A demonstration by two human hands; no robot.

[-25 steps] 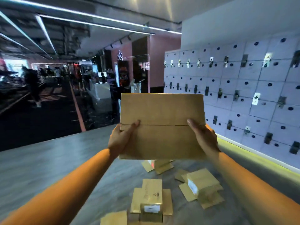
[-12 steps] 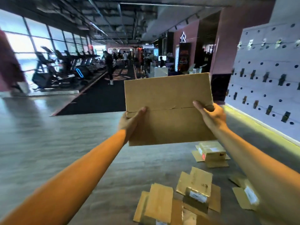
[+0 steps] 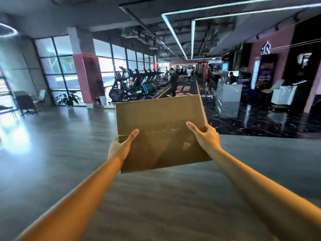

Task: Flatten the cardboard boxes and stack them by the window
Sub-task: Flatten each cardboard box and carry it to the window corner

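Note:
A flattened brown cardboard box (image 3: 161, 122) is held upright at arm's length in the middle of the view. My left hand (image 3: 119, 146) grips its left edge with the thumb across the front. My right hand (image 3: 205, 136) grips its right edge, thumb on the front and fingers behind. A crease runs across the box at thumb height. The large windows (image 3: 57, 65) stand at the far left, behind a grey floor. The other boxes on the floor are out of view.
A potted plant (image 3: 68, 99) and a pink pillar (image 3: 86, 77) stand by the windows. A dark chair (image 3: 26, 101) sits at the far left. Exercise machines (image 3: 132, 87) line the glass further back. People walk on the black lane, and a counter (image 3: 229, 91) stands at the right.
The view has swung left, away from the locker wall, and the windows have come into sight. The loose boxes on the floor have dropped out of view. Both hands keep their grip.

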